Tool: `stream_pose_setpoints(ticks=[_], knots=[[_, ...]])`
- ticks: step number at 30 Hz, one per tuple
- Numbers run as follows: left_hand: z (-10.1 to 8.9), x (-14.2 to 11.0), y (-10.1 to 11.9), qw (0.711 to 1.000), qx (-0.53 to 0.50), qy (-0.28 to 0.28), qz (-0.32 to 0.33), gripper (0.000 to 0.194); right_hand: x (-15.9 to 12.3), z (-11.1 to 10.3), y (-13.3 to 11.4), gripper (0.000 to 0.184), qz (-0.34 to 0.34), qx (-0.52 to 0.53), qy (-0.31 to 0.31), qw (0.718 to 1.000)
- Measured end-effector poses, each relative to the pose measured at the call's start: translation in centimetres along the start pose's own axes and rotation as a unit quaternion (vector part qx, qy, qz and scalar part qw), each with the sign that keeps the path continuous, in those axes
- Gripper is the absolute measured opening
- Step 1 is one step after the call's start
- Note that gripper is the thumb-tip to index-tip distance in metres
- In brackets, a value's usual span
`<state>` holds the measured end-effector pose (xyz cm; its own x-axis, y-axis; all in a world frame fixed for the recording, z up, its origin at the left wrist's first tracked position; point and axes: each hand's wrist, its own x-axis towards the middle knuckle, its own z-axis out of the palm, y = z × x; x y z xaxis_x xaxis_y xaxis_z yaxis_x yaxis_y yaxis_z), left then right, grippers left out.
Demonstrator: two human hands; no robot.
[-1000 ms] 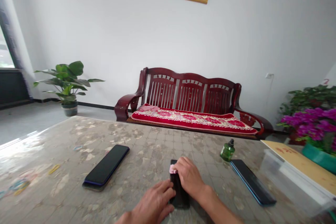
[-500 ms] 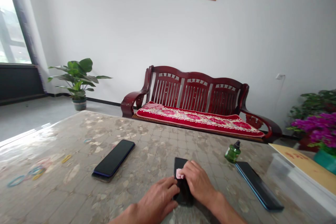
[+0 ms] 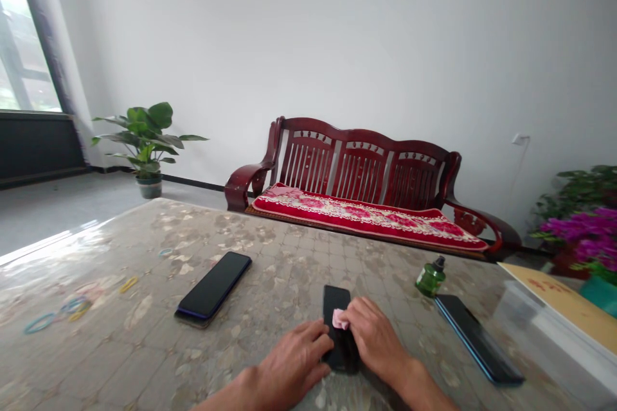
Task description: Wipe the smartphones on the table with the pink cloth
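A black phone (image 3: 336, 300) lies flat on the patterned table (image 3: 120, 359), right in front of me. My right hand (image 3: 373, 341) rests on top of it, fingers closed on a small pink cloth (image 3: 339, 319) pressed to the screen. My left hand (image 3: 292, 365) touches the phone's left edge, fingers curled against it, and holds it down. The near half of the phone is hidden under both hands.
A second dark phone (image 3: 214, 284) lies to the left, a third phone (image 3: 478, 336) to the right beside a small green bottle (image 3: 430, 277). Coloured rubber bands (image 3: 72, 308) sit far left. A clear plastic box (image 3: 554, 327) stands at the right. Behind the table is a wooden bench (image 3: 366, 196).
My right hand has slid the pink cloth down the phone toward me, so more of the screen's far end shows. The view has swung a little to the left. My left hand stays put.
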<state>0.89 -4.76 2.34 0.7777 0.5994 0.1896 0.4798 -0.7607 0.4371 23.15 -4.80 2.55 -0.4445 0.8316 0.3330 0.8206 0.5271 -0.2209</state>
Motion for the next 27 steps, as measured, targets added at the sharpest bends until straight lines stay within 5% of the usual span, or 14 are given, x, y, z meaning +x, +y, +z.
stream_pose_setpoints(ticks=[11,21,27], knots=[[-0.1,0.4,-1.3,1.0,-0.01,0.004,0.002,0.022,6.7,2.4,1.3,0.023,0.081,-0.055,0.025,0.995],[0.7,0.4,-1.6,1.0,-0.007,0.024,0.007,0.02,1.4,0.9,-1.0,0.022,-0.02,-0.022,0.006,1.0],[0.5,0.3,-1.6,1.0,-0.009,0.015,0.008,0.021,5.2,1.9,0.6,0.021,0.042,-0.041,0.032,0.998]])
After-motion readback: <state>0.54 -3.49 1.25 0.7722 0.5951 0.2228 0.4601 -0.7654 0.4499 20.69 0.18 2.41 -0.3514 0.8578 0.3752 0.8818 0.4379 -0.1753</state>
